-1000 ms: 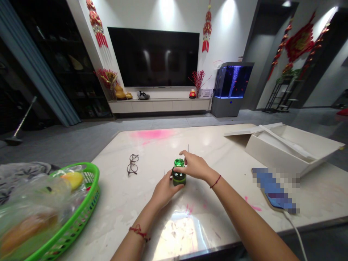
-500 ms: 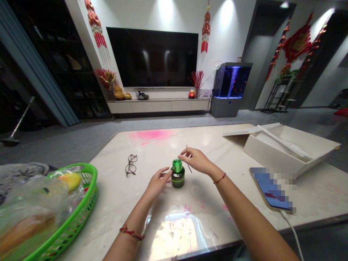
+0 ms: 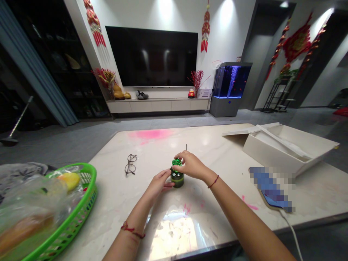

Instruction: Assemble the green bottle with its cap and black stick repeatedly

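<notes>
A dark green glass bottle (image 3: 177, 179) with a shiny green cap (image 3: 176, 162) stands upright on the pale marble table (image 3: 152, 232). My right hand (image 3: 191, 165) has its thumb and fingers round the cap. Against the bottle's left side, my left hand (image 3: 161, 182) holds it between thumb and fingers. Behind my right hand a thin dark stick (image 3: 186, 147) shows only its top end. A pair of glasses (image 3: 131, 165) lies to the left of my hands.
On the left sits a green basket (image 3: 89, 192) with bagged food. An open white box (image 3: 277, 156) stands at the right, and a phone (image 3: 272, 188) with a white cable lies in front of it. Pink stains mark the tabletop.
My right hand has moved left and down onto the cap and closed round it. My left hand has closed on the bottle's side. The bottle has stayed in place.
</notes>
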The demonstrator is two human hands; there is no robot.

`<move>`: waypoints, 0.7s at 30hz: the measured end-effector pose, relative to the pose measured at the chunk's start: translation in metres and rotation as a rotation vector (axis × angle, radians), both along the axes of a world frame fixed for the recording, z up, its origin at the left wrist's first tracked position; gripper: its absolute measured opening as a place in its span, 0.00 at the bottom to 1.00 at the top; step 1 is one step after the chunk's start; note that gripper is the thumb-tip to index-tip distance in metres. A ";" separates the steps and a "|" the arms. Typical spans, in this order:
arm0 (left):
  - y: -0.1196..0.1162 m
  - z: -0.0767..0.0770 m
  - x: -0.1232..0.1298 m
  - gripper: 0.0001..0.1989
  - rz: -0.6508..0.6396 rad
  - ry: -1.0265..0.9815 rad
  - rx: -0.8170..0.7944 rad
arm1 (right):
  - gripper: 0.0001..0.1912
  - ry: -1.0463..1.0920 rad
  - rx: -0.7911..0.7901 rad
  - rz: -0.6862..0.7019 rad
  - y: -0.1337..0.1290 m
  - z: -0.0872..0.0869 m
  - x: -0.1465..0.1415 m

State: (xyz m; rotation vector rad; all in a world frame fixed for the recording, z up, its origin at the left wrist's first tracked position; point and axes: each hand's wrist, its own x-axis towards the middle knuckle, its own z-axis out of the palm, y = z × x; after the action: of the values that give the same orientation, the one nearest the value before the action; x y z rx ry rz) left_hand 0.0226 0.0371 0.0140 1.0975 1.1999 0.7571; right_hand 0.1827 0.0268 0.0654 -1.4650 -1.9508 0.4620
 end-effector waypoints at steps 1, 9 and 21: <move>0.000 0.000 0.000 0.23 0.005 0.020 0.017 | 0.16 0.009 0.007 0.014 0.000 -0.001 0.000; -0.001 -0.002 0.001 0.23 0.013 -0.067 0.048 | 0.16 0.043 0.035 0.062 0.000 -0.001 0.001; 0.001 -0.009 0.001 0.23 0.020 -0.072 0.046 | 0.25 0.051 0.075 0.078 0.000 -0.004 -0.005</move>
State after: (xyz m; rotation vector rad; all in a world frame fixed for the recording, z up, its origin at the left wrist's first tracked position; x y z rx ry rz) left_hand 0.0238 0.0381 0.0049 1.0888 1.1389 0.8364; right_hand 0.1777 0.0270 0.0615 -1.3223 -1.9686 0.4513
